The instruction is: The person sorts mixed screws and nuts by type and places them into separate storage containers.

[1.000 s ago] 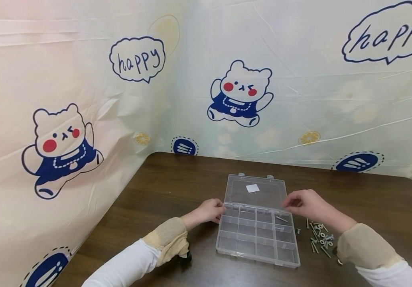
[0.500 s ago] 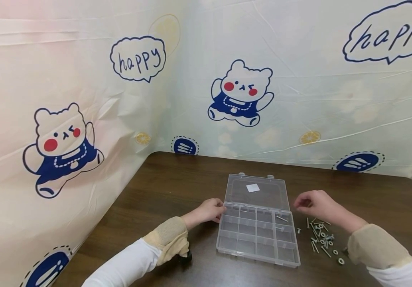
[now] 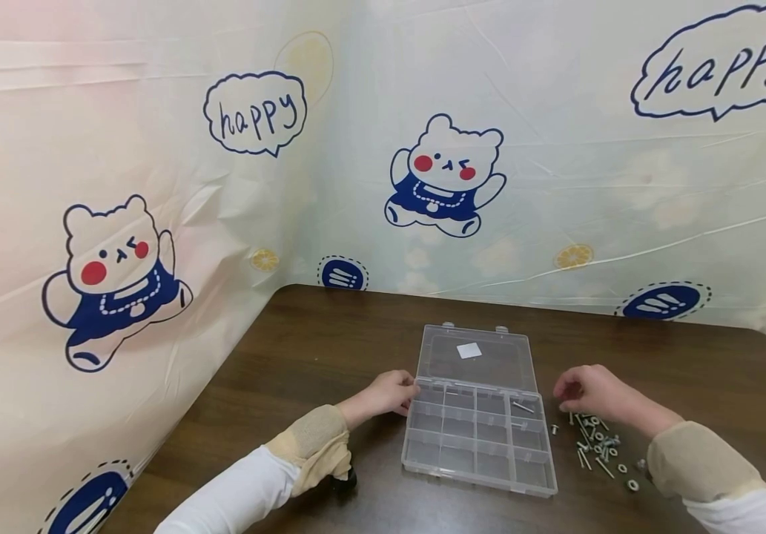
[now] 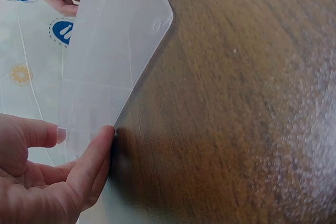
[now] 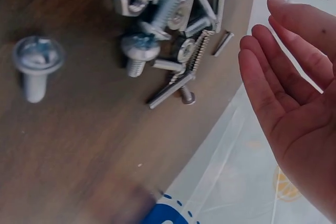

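Note:
A clear plastic compartment box (image 3: 449, 472) lies on the table, its lid (image 3: 499, 365) folded back flat. My left hand (image 3: 392, 391) holds the box's left side, thumb at the upper edge and fingers against the wall, as the left wrist view shows. A screw (image 3: 523, 407) lies in the back right compartment. Right of the box my right hand (image 3: 596, 391) hovers by the far end of a pile of screws, nuts and washers (image 3: 601, 443). In the right wrist view its fingers (image 5: 257, 80) are loosely bent with nothing between them.
A single short screw (image 3: 554, 429) lies between the box and the pile. Near the front of the pile are washers (image 3: 632, 486). Patterned cloth (image 3: 356, 185) hangs behind and left of the brown table (image 3: 329, 326).
My right hand has moved right, off the box's back right corner, then slightly nearer over the far end of the pile. My left hand stays on the box.

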Demonstrator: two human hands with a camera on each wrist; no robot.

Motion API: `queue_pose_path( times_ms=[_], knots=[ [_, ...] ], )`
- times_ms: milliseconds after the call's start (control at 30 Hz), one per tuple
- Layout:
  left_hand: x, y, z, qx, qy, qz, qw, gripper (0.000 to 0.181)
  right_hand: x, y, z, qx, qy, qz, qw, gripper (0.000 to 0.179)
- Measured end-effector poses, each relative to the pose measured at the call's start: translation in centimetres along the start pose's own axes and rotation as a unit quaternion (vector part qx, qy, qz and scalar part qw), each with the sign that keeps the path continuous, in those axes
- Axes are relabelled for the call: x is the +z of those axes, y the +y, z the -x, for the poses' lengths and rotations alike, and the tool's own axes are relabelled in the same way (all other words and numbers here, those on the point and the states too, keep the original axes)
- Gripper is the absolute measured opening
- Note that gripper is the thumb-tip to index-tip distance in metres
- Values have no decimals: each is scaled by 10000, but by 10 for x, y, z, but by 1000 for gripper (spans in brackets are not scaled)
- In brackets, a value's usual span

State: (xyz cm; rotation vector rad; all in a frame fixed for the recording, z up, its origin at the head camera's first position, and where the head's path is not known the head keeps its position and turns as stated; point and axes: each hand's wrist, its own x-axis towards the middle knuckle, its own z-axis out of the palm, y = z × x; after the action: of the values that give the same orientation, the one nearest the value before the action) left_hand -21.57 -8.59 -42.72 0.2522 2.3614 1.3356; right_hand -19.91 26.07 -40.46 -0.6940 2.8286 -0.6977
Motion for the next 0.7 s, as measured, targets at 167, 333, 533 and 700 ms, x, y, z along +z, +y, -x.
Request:
queue_pose_path(
  times_ms=[167, 333, 533, 700],
  knots=[
    [0, -1, 0, 11, -5, 34, 10000, 21, 3, 2, 1, 73, -103, -17, 9999, 17],
    [0, -1, 0, -30, -16, 41, 10000, 22, 4, 3, 1, 100, -238, -80, 9996, 22],
    [0, -1, 0, -47, -30, 24, 10000, 22, 4, 3, 2, 110, -444, 49, 9989, 28],
    [-1, 0, 0, -54, -36, 20, 10000, 23, 6, 6, 2, -34, -484, 216, 9986, 29]
  ],
)
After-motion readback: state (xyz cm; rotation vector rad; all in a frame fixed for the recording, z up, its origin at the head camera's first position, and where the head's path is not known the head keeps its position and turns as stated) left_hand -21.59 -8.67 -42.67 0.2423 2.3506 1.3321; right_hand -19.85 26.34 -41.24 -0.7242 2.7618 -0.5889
